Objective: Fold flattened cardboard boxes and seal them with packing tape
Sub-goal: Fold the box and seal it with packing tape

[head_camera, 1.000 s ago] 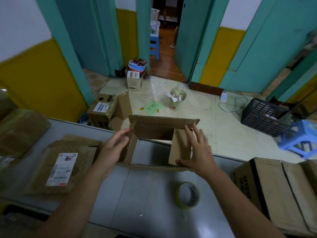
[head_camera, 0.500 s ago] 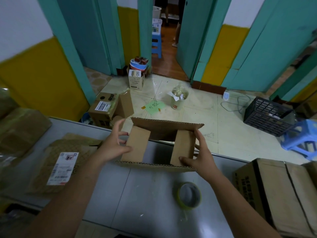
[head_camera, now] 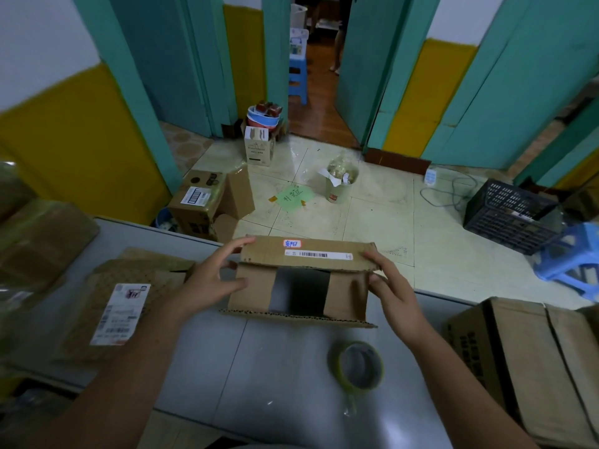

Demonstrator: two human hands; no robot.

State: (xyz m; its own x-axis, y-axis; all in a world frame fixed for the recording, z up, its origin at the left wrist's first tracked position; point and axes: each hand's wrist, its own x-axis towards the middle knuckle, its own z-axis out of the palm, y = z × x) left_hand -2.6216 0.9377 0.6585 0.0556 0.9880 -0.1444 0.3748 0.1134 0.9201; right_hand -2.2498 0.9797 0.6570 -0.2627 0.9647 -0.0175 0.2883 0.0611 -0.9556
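A small cardboard box (head_camera: 252, 291) stands on the grey table (head_camera: 265, 367), its open top toward me. Both short end flaps lie folded inward, with a dark gap between them. The far long flap (head_camera: 308, 252), bearing a barcode label, is tipped over toward me. My left hand (head_camera: 212, 281) holds the box's left end, fingers on the far flap's corner and thumb on the left end flap. My right hand (head_camera: 393, 293) holds the right end, fingers on the far flap's right corner. A roll of packing tape (head_camera: 358, 367) lies flat on the table just in front of the box.
Flattened cardboard boxes (head_camera: 107, 303) with a shipping label lie at my left. A larger brown carton (head_camera: 531, 364) sits at the right table edge. Beyond the table, the floor holds a cardboard box (head_camera: 202, 202), a paper cup, a black crate (head_camera: 509, 215) and a blue stool (head_camera: 573, 257).
The left end flap went down onto the opening beside the right one. Then both hands moved to the far long flap and tipped it over toward me, showing its labelled face.
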